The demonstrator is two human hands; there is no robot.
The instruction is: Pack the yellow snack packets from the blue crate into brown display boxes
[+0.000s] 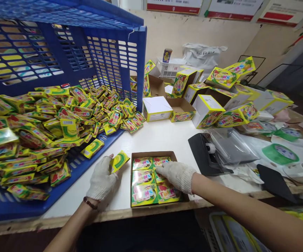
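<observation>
My left hand (103, 179), in a white knit glove with a beaded bracelet at the wrist, holds a small yellow candy box (120, 161) between thumb and fingers just left of the open display carton (174, 154). Colourful small boxes marked "TWINS" lie flat in two columns inside that brown-walled carton. Over its right column is my gloved right hand (176, 175), fingers closed together on a small candy box (160, 177) in the middle row. The hand partly covers this box, and its far fingers are hidden.
A blue plastic crate (138, 70) lies on its side at left, with a heap of small candy boxes (70, 129) spilling toward the white table (109, 140). Display cartons (183, 110) are piled at the back. A black tape dispenser (206, 157), plastic bags (230, 147) and green tape (280, 154) sit at right.
</observation>
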